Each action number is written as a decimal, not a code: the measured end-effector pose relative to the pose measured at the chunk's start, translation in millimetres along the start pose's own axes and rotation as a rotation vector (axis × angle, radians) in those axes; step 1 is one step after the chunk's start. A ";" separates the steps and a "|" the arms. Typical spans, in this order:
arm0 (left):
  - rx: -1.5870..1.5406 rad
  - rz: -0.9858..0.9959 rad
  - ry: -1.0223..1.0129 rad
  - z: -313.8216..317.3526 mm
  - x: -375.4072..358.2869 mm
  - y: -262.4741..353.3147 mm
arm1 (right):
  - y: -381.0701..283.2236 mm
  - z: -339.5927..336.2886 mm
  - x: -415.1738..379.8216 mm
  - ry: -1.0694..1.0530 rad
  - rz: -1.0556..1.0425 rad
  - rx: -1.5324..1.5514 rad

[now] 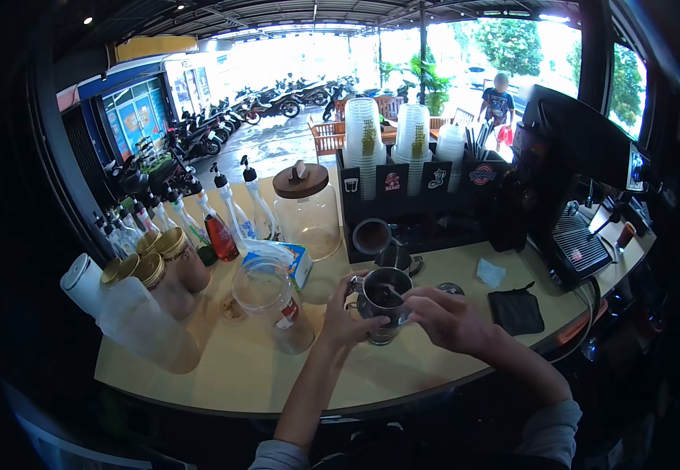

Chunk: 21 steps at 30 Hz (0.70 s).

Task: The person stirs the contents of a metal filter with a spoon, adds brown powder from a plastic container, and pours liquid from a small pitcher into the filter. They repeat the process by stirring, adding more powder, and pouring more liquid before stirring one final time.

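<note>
My left hand (343,319) is wrapped round the side and handle of a steel milk pitcher (372,301), which is tilted slightly so its dark inside shows. My right hand (451,319) pinches a thin, spoon-like utensil (392,291) whose lower end dips into the pitcher; its tip is hidden. Partly covered by the pitcher, a clear glass (381,337) shows below it. Just behind stands a second metal pitcher (393,258). To the left of my left hand is a tall clear plastic jar (289,333) with a red label.
Syrup pump bottles (218,235), gold-lidded jars (169,244) and a wood-lidded jar (312,223) stand left. Behind are stacked plastic cups (362,141) in a black rack (426,211). An espresso machine (583,243) and a black cloth (517,311) are right. A person (497,106) stands outside.
</note>
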State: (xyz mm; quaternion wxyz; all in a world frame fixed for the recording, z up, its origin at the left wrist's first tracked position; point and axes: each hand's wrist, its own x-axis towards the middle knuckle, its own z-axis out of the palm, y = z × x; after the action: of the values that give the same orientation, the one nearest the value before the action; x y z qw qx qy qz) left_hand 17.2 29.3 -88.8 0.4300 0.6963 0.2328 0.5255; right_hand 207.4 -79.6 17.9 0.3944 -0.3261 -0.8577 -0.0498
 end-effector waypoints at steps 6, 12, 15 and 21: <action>0.342 0.044 -0.059 -9.8 6.3 40.3 | 9.7 -14.8 -4.4 -0.033 -0.024 0.003; 0.790 0.001 -0.094 9.0 11.8 79.5 | 19.4 -15.6 -6.7 -0.032 -0.014 0.067; 0.820 -0.074 -0.072 13.0 14.0 80.7 | 28.8 -10.3 -13.6 -0.026 -0.036 0.059; 0.580 -0.026 -0.064 11.2 17.5 77.7 | 32.3 -15.4 -18.5 0.014 -0.138 0.059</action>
State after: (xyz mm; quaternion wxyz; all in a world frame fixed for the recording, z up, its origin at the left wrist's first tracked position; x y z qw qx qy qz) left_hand 23.7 -1.6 -14.9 0.2270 0.8034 0.3685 0.4090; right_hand 245.4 -69.2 9.7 0.4054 -0.2540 -0.8765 -0.0539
